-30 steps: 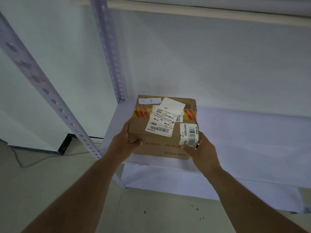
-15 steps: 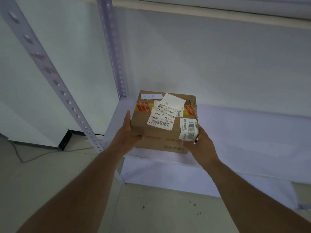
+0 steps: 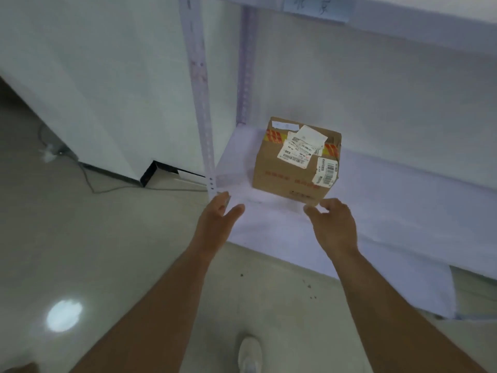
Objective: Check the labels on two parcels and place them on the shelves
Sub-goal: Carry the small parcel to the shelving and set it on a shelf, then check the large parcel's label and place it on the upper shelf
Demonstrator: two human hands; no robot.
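A brown cardboard parcel (image 3: 294,160) with several white labels and red-yellow tape rests on the white lower shelf (image 3: 403,205), near its left end. My left hand (image 3: 219,220) hovers in front of the shelf edge, fingers apart, holding nothing. My right hand (image 3: 333,224) is just below the parcel's front corner, fingers loosely spread, apart from the box. No second parcel is in view.
A perforated metal upright (image 3: 200,98) stands at the shelf's front left corner, a second one (image 3: 246,68) behind it. An upper shelf (image 3: 403,20) with a paper tag overhangs. A cable (image 3: 88,181) lies on the floor at left. My shoe (image 3: 250,355) is below.
Both hands have let go of the parcel and drawn back toward me. The parcel now sits on the shelf. The view has pulled back and tilted down.
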